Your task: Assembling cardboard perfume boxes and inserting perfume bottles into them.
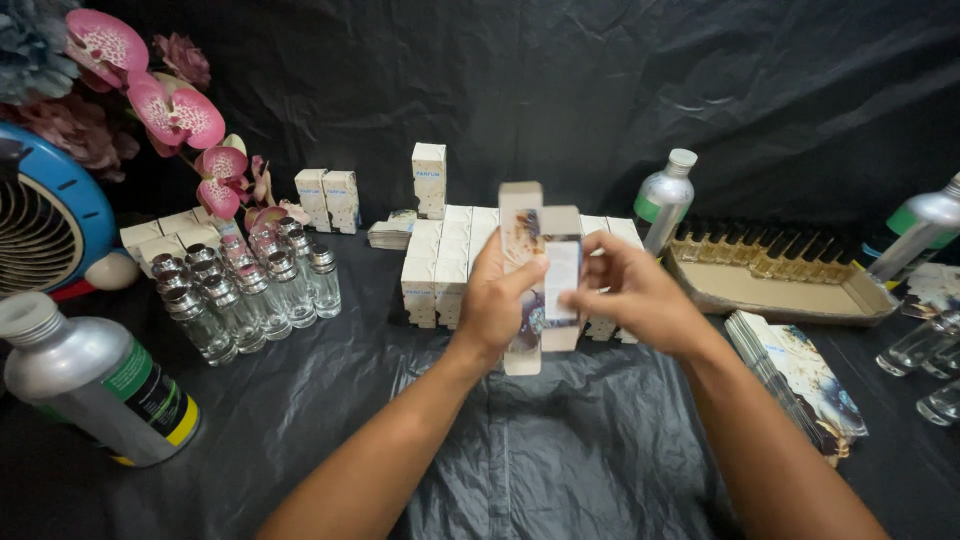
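Fingers [612,262] of the right hand [635,295] are pinching the right edge of a small flat carton [540,275], while the left hand [497,300] is closing round its left side, thumb pressing across the front; both hands are gripping it, held up off the black table cover [540,450]

From the head camera, the carton is looking half-formed and a little blurred, its top flap sticking up above the fingertips and its bottom flap hanging below the left palm

Just behind the fingers, rows of finished white boxes [445,265] are standing packed together. Well off past the left hand, capped glass bottles [245,285] are clustering beside pink artificial flowers [175,115], with a silver can [95,385] lying nearer. Beyond the right hand, a stack of flat printed carton blanks [800,375] is leaning by the wrist, with a cardboard tray [790,290] behind it

Risk as I judge it: the grip is sitting on thin card, so too hard a squeeze could be creasing a panel, and a swinging elbow could be knocking that leaning stack over
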